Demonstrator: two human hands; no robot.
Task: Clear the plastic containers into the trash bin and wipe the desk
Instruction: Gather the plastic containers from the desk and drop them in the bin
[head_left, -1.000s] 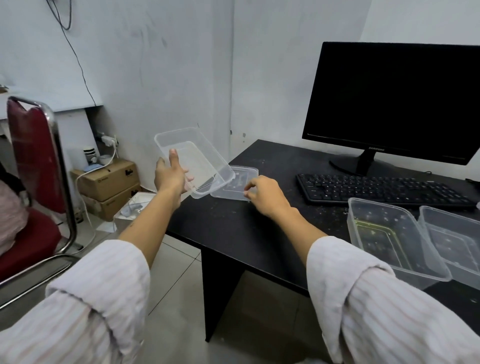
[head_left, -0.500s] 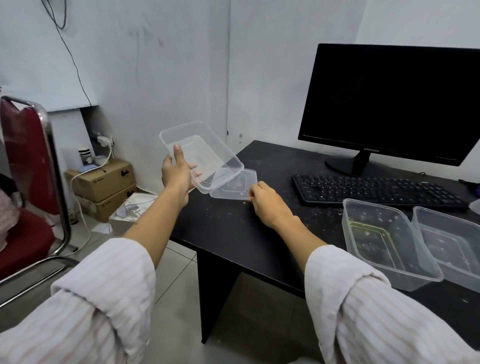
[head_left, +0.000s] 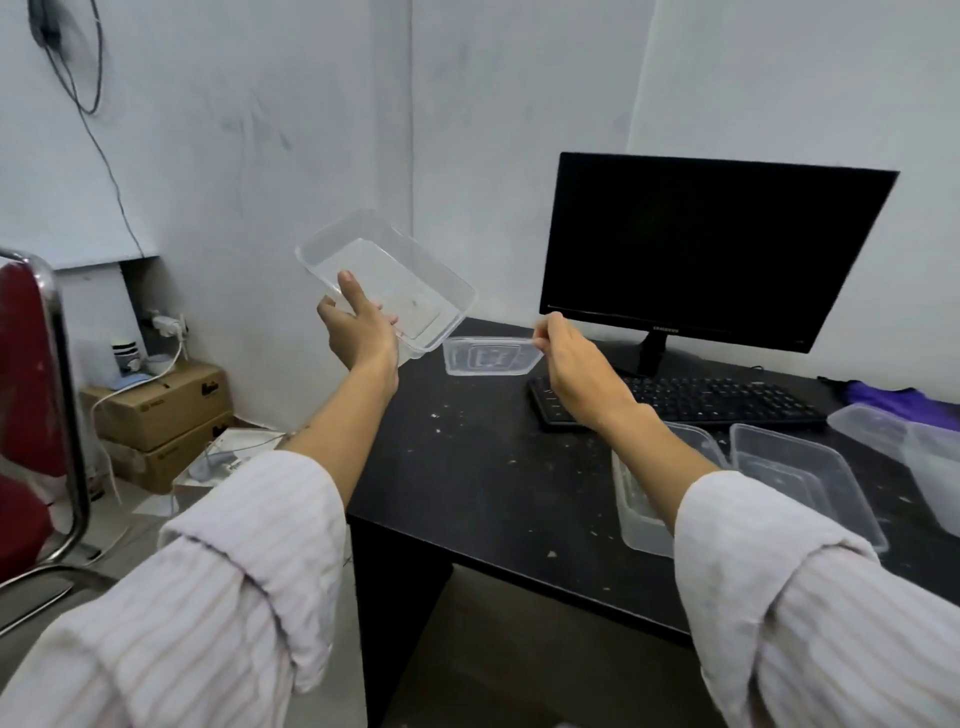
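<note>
Left hand (head_left: 358, 332) grips a clear plastic container (head_left: 387, 280) by its near long wall, thumb up against the side, fingers curled under the base; I note it tilted and held in the air off the desk's (head_left: 467, 467) left edge. Right hand (head_left: 571, 364) pinches the right end of a flat clear lid (head_left: 488, 356) between thumb and fingertips — the lid is lifted just above the desk's far-left corner, its left end close under the container.

To the right, along the near edge, I record two more clear tubs side by side: one (head_left: 636, 514) partly hidden by the right forearm, one (head_left: 800, 473) fully visible. Further clear plastic (head_left: 898, 441) sits at the right edge. Crumbs dot the black surface. No trash bin is in view.

Judgement on the step in hand: the lid's grip is thin and the plastic will flex — I would nest the lid into the container or take a deeper hold before carrying both off, keeping the container level so any residue stays in.

Writing: the monitor (head_left: 711, 249) bears a small logo on its lower bezel, too small to read with confidence. Cardboard boxes (head_left: 161, 405) on the floor at left carry print I cannot make out.
</note>
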